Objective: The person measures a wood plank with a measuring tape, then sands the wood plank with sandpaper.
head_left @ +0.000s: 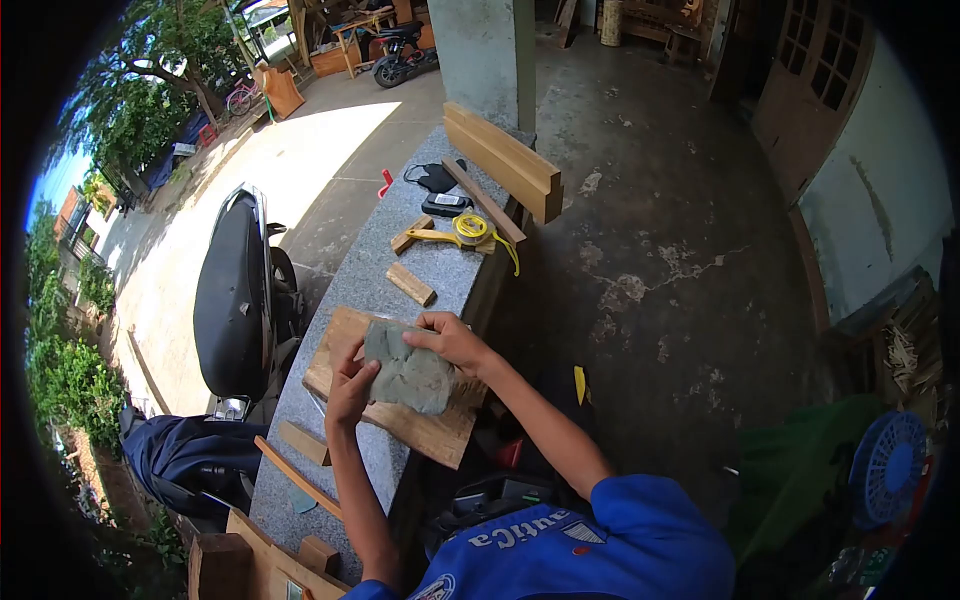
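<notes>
Both my hands hold a creased grey-green sheet of sandpaper [410,370] over a flat wooden board [430,430]. My left hand [350,388] grips the sheet's left edge, thumb on its face. At its upper right edge, my right hand [455,345] pinches it, with the thumb on top and the other fingers partly hidden. The board lies on a grey granite ledge [350,270] and juts past its right side. Just beyond the board sits a small wooden block [411,285].
Further along the ledge are a yellow tape measure [470,229], a black case [447,204], a black mask [435,177] and a long wooden beam [503,160]. A parked motorbike [232,295] stands left of the ledge. Wood strips [300,478] lie nearer me. A pillar [485,65] rises behind.
</notes>
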Tool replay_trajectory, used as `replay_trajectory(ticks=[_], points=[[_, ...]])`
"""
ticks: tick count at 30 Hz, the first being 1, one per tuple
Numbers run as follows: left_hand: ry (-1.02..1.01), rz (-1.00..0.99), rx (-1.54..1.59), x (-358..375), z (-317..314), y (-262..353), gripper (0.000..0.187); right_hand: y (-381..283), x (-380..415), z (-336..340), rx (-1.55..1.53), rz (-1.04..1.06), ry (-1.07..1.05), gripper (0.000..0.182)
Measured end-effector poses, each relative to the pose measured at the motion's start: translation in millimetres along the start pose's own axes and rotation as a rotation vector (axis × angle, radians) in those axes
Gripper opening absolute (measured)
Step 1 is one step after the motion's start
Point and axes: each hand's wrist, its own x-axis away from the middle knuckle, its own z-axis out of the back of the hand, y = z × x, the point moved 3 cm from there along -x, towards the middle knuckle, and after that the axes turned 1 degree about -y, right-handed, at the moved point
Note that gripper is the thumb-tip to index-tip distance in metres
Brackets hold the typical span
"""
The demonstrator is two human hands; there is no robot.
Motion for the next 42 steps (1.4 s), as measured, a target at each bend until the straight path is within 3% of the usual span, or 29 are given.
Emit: replay_trajectory(ticks=[2, 5, 6, 9, 12, 15, 16, 19, 20, 23, 24, 26, 27, 29, 30, 33, 34, 37, 40, 42], points=[[0.01, 0.054, -0.055, -5, -3, 4, 0.044, -8, 4, -1, -0.304, -0.042, -0.022, 0.02], [0.216, -0.281, -0.426, -8, -21, 10, 0.043, -2, -1, 7, 0.129, 0.195, 0.163, 0.02], [0.182, -0.217, -0.393, -4, -30, 16, 0.042, -6, 1, 4, 0.138, 0.177, 0.149, 0.02], [-0.063, -0.407, -0.41, 2, -58, 17, 0.039, -24, 12, -7, 0.128, 0.14, 0.08, 0.024], [0.025, -0.322, -0.305, 0, -58, 5, 0.031, -32, 19, -12, -0.065, 0.106, -0.073, 0.038], [0.087, -0.13, -0.107, -1, -52, 0, 0.024, -32, 24, -6, -0.054, 0.261, 0.16, 0.044], [0.105, -0.145, -0.091, -1, -53, 0, 0.023, -31, 25, -2, 0.1, 0.304, 0.288, 0.058], [0.182, -0.178, -0.045, 0, -58, 4, 0.022, -26, 29, 2, 0.425, 0.391, 0.476, 0.067], [0.186, -0.211, -0.008, 1, -62, 8, 0.021, 0, 19, 6, 0.097, 0.286, 0.281, 0.073], [0.027, -0.315, -0.144, -7, -65, 4, 0.024, 4, 22, -19, -0.421, -0.087, -0.158, 0.088], [0.05, -0.319, -0.151, -7, -64, 6, 0.025, 6, 20, -24, -0.379, -0.091, -0.256, 0.073], [0.099, -0.326, -0.16, -5, -61, 14, 0.028, 13, 11, -26, -0.412, -0.065, -0.168, 0.062], [0.141, -0.283, -0.311, -7, -49, 15, 0.029, 16, 7, -28, -0.43, -0.055, -0.123, 0.056], [0.222, -0.185, -0.609, -14, -8, 19, 0.031, 2, -1, -23, -0.326, 0.109, 0.01, 0.049], [0.347, -0.29, -0.75, -24, 19, 17, 0.033, -5, -4, -16, -0.049, 0.177, 0.107, 0.048], [0.587, -0.461, -1.234, -53, 85, -16, 0.04, -10, -11, -18, 1.148, 0.457, 0.056, 0.046], [0.634, -0.5, -1.409, -56, 94, -21, 0.042, 4, -10, -28, 1.307, 0.351, -0.027, 0.05], [0.641, -0.283, -1.454, -56, 102, -47, 0.045, 56, 11, -61, 1.623, 0.226, -0.283, 0.055], [0.62, -0.275, -1.434, -58, 106, -49, 0.045, 65, 28, -77, 1.489, 0.369, -0.612, 0.058], [0.623, -0.299, -1.44, -57, 105, -48, 0.043, 66, 8, -63, 1.54, 0.343, -0.504, 0.058]])
